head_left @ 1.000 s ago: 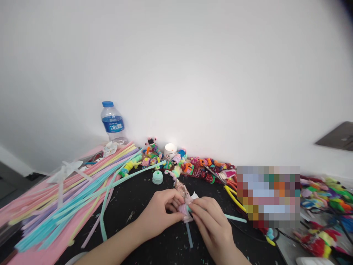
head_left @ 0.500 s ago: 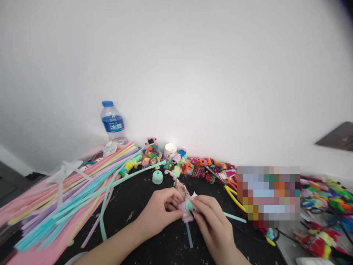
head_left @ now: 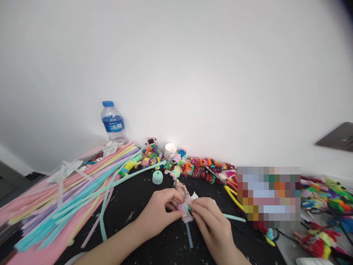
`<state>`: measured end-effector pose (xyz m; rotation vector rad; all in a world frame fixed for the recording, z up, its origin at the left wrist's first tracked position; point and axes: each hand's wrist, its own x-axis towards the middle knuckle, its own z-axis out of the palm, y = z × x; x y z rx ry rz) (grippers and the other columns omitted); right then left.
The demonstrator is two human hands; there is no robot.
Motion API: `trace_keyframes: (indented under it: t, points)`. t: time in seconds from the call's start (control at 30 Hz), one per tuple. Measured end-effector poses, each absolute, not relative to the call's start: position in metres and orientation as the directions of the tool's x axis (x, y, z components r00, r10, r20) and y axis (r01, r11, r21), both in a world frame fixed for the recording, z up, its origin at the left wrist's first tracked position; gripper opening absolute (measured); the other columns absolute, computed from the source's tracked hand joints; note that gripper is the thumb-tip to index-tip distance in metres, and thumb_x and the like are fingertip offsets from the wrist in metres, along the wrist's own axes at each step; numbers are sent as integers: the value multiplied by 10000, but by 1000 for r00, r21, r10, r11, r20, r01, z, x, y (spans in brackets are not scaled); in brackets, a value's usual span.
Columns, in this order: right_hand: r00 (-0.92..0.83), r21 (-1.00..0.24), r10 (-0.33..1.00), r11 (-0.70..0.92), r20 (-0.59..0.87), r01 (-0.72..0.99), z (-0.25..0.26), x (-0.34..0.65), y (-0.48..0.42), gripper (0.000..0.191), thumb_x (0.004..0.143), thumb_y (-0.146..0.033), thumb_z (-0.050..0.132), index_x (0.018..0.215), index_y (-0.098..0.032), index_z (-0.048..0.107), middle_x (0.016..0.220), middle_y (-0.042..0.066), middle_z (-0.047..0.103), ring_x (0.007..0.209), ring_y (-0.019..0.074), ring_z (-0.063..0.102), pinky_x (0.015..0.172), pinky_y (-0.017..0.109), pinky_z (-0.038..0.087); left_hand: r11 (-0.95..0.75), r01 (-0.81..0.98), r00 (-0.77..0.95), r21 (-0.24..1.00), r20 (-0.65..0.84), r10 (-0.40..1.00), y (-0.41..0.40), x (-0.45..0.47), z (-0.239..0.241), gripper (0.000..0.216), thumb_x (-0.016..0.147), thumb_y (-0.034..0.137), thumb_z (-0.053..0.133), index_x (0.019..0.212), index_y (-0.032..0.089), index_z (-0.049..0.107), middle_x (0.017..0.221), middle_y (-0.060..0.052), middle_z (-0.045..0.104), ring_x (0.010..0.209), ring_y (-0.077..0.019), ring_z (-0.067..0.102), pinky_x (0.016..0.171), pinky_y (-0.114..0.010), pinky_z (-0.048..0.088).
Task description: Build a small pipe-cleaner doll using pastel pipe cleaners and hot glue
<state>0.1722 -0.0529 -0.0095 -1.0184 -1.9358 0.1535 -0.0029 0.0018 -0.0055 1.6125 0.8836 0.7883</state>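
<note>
My left hand is closed around a coil of lilac pipe cleaner, thumb and fingers pinching its left side. My right hand pinches the coil's mint-green right end, its fingertips hiding most of that end. Just beyond the hands lies a brown-stained, pale object whose kind I cannot make out. A translucent bluish stick pokes out below the coil, between the hands. From behind my right hand a mint pipe cleaner sticks out to the right. Farther back stands a small mint coil.
Bundled pastel pipe cleaners cover the left side of the black tabletop. A water bottle stands by the wall. Colourful pipe-cleaner figures and a paper cup line the back. More pipe-cleaner pieces lie at right.
My right fingers have shifted slightly over the mint end of the coil, covering more of it. My left hand has stayed nearly still.
</note>
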Motion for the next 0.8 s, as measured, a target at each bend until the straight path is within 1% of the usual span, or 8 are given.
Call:
trace_keyframes:
  t: [0.23, 0.43, 0.57, 0.67, 0.8]
  points:
    - [-239, -487, 712, 648, 660, 585, -9, 170, -52, 227, 834, -30, 508, 996, -152, 611, 898, 95, 615, 835, 185, 590, 715, 292, 514, -137, 157, 501, 978, 41, 865, 1, -3, -7, 151, 626, 67, 623, 760, 133, 599, 737, -8, 614, 662, -145, 597, 627, -255, 515]
    - [-241, -521, 742, 627, 625, 579, -10, 170, -54, 221, 834, -32, 513, 998, -149, 603, 923, 95, 607, 861, 177, 588, 747, 268, 506, -103, 140, 507, 985, 18, 862, 0, -3, -6, 132, 632, 82, 633, 749, 128, 595, 725, -9, 614, 649, -144, 597, 617, -256, 512]
    - [-238, -523, 741, 628, 628, 577, -11, 170, -54, 229, 834, -30, 511, 1006, -155, 595, 930, 92, 606, 862, 174, 591, 752, 260, 505, -71, 130, 515, 989, -6, 857, 0, -3, -6, 130, 636, 99, 647, 748, 130, 591, 724, -11, 616, 653, -149, 597, 624, -265, 508]
    - [-241, -511, 737, 629, 632, 586, -12, 170, -54, 242, 837, -35, 503, 1023, -171, 579, 940, 88, 609, 870, 179, 592, 756, 270, 506, -55, 107, 528, 993, -10, 849, 1, -2, -5, 146, 639, 92, 649, 762, 136, 584, 727, -7, 610, 656, -146, 590, 625, -262, 497]
    - [-236, -478, 729, 622, 643, 620, -15, 173, -55, 315, 836, -51, 494, 1124, -174, 516, 1017, 106, 594, 957, 207, 565, 811, 323, 490, -15, 34, 546, 999, -6, 838, 3, -2, -8, 195, 661, 88, 645, 825, 154, 564, 762, -7, 612, 692, -150, 592, 616, -248, 470]
